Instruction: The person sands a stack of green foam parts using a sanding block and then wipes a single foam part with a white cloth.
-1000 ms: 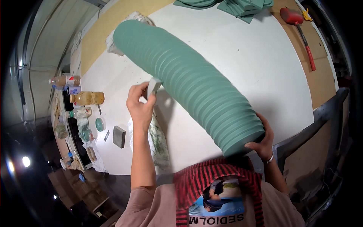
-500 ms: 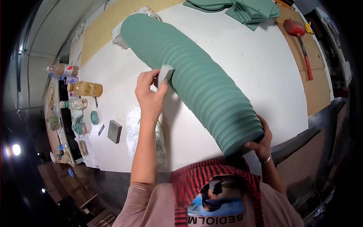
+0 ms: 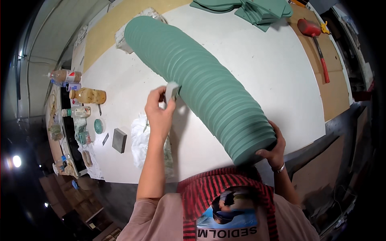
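A long row of green discs (image 3: 213, 84), pressed face to face, lies slantwise across the white table from the far left toward me. My left hand (image 3: 159, 108) pinches a pale grey block (image 3: 172, 90) between thumb and fingers. The block is at the row's left side, about midway along; whether it touches the discs I cannot tell. My right hand (image 3: 276, 144) clasps the near end of the row, thumb over the last disc's face and fingers round its right edge. A white cloth or plastic bag (image 3: 140, 140) lies beneath my left forearm.
A dark grey block (image 3: 119, 140) and a small round green container (image 3: 99, 126) lie on the left. Bottles, one of them yellowish (image 3: 88, 96), line that edge. Flat green pieces (image 3: 261, 14) are piled at the back. A red mallet (image 3: 309, 27) rests on cardboard at right.
My left hand has slid nearer to me along the row's left side with the grey block. My right hand keeps its hold on the near end. The whole view has shifted slightly.
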`<state>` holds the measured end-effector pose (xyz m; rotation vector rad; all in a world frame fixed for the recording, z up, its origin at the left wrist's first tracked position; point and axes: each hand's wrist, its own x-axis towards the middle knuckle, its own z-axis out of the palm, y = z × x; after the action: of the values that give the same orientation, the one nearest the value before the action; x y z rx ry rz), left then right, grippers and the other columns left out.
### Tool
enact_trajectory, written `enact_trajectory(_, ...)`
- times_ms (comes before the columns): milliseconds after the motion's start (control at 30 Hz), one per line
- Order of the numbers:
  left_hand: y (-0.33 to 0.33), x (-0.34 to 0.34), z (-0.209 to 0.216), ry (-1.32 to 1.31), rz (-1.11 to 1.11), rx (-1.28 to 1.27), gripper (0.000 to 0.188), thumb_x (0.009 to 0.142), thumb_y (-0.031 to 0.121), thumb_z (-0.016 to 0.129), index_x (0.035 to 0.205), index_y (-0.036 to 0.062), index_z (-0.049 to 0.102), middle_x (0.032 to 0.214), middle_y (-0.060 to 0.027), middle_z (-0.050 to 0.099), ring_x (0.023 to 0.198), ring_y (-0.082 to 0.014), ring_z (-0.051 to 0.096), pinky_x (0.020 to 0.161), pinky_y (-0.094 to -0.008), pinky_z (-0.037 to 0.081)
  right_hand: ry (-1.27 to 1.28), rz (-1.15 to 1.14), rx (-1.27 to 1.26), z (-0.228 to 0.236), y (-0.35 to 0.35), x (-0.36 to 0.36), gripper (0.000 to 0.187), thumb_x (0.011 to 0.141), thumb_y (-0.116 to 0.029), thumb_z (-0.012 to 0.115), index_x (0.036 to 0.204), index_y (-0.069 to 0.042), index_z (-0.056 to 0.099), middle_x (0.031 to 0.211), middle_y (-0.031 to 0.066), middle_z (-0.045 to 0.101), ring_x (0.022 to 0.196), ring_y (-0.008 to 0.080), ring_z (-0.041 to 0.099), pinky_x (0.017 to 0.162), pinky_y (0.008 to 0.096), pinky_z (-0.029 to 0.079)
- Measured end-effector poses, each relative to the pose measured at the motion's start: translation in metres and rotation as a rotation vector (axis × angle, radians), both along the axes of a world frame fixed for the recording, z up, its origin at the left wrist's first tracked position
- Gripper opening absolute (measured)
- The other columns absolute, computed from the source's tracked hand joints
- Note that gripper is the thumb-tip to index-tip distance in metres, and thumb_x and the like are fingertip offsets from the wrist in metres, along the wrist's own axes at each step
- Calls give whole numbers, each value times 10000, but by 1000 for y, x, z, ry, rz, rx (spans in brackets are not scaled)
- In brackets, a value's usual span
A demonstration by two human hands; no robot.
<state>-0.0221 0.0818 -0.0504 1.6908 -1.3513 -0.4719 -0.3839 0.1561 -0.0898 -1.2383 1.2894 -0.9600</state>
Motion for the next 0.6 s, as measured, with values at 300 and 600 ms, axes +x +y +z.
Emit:
enact_trajectory(300, -8, -14, 17, -45, -59, -98, 284, 820, 4, 686, 1101, -22, 656, 944, -56, 658, 829, -138, 590, 794, -280, 492, 6, 0, 3, 0, 0, 0, 1074, 551, -415, 937, 1405, 34, 467, 1208, 168, 658, 1127, 276, 638, 987, 393, 487)
enact_trajectory(600, 23, -11, 7, -159, -50, -20, 275, 768, -32, 683, 1043, -16, 685, 879, -77, 632, 767, -162, 572, 736, -293, 483, 56, 30, -16, 0, 1, 1, 1093, 573, -463, 922, 1410, 55, 447, 1229, 178, 645, 1137, 284, 633, 993, 394, 484)
